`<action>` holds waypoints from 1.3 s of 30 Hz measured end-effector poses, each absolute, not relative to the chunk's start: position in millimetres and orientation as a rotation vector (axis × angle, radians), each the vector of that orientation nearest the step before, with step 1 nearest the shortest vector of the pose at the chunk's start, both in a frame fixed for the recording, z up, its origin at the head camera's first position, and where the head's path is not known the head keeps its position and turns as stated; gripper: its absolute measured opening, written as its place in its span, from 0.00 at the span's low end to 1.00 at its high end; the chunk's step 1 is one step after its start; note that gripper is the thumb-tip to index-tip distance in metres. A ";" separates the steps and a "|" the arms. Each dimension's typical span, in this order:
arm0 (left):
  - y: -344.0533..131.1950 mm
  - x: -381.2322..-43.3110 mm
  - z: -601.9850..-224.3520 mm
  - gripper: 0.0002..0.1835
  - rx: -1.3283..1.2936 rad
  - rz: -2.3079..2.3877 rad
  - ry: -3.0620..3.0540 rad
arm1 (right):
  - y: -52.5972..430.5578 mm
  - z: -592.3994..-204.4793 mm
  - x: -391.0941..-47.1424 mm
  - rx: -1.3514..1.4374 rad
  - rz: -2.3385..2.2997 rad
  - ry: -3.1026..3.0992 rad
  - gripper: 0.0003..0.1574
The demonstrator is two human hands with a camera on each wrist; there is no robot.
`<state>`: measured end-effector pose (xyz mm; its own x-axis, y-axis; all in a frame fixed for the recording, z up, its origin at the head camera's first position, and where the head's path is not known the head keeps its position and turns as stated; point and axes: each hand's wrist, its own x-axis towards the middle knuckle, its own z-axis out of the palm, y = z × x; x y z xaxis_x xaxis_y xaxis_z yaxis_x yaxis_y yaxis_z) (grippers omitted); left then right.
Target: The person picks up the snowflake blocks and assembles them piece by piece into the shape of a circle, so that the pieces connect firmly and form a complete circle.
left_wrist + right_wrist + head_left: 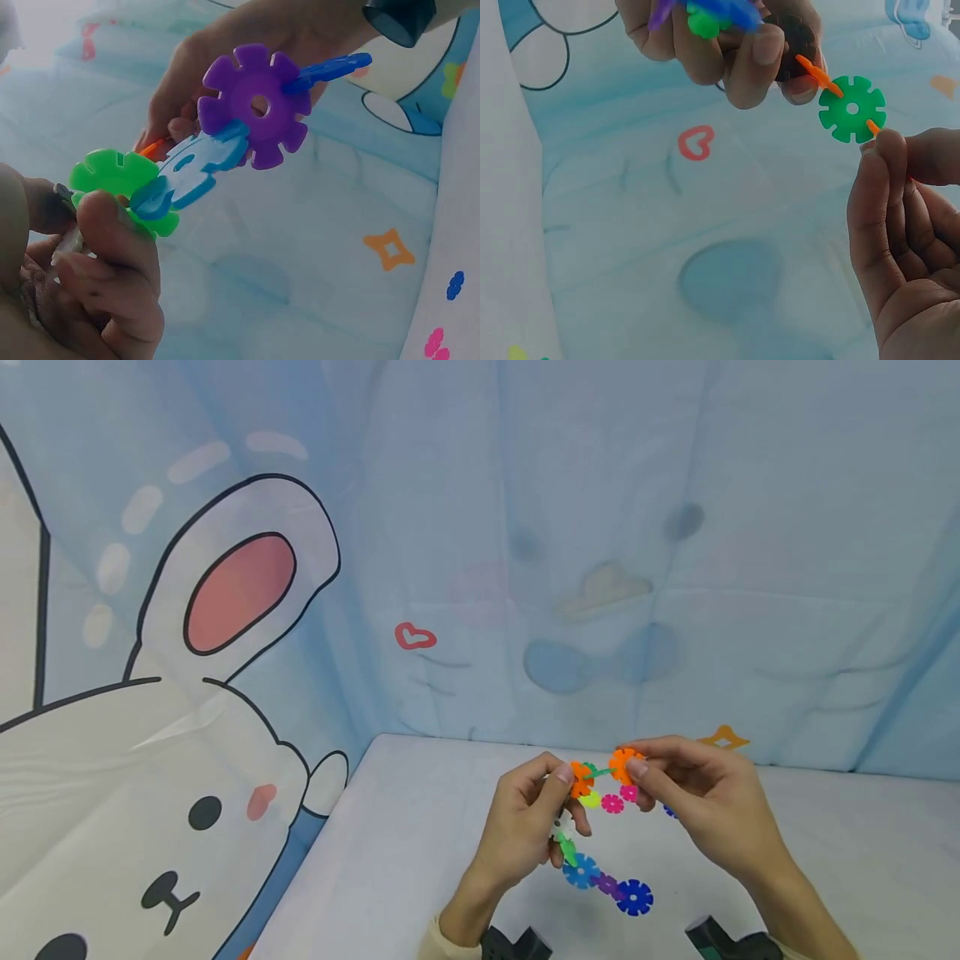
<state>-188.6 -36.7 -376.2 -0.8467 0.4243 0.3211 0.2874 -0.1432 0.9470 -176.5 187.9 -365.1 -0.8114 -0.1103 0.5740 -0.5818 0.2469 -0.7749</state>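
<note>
Both hands (521, 820) pinch a disc chain (581, 871), the right hand (711, 800) partly hiding a blue piece (670, 811) near pink discs (612, 803).

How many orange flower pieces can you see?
2: one orange piece at the left hand, and a second orange piece pinched by the right hand. The hands might hide more.

Your left hand (519, 820) is raised in a pinch grip; your right hand (708, 797), near it, is pinching likewise. Your left wrist (476, 897) and right forearm (806, 910) slant inward from below.
</note>
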 end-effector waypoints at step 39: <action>-31.1 -198.5 -386.0 0.25 0.562 2.173 1.942 | 199.4 -431.8 -230.6 0.387 1.020 -2.710 0.24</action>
<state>-198.5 -31.1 -386.0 -0.9138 0.3724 0.1624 0.1197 -0.1350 0.9836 -230.6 199.4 -431.8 -0.9411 -0.1666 0.2942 -0.3192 0.7246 -0.6108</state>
